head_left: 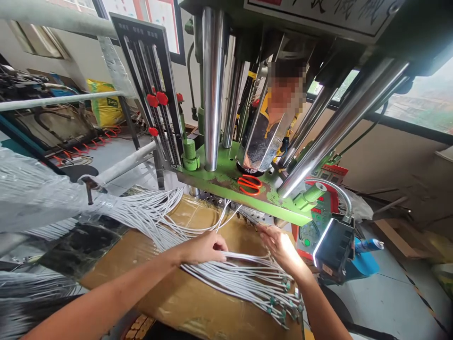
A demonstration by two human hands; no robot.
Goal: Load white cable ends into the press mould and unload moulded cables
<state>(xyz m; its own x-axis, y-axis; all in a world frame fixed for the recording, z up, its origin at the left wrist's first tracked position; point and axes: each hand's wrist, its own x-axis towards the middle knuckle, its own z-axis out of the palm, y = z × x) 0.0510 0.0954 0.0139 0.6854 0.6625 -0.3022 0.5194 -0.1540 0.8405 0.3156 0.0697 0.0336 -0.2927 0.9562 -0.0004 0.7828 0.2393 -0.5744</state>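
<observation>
Left hand (205, 246) curls over white cables (226, 281) lying across the bench (187, 302), apparently keeping them ordered; its grip is unclear. Right hand (278, 243), fingers narrowed, is near the press (271, 202); contents cannot be told.

Left forearm (116, 293): bare, smooth, tapering to a slim wrist, across the tabletop's (208, 309) left side
Left hand (203, 248): ungloved, thumb rounded, above the tabletop's middle
Right forearm (322, 302): bare, slim, by the tabletop's right edge
Right hand (281, 245): ungloved, glare whitening its back
Dark patch (166, 331): black, below the tabletop's near edge, possibly clothing
</observation>
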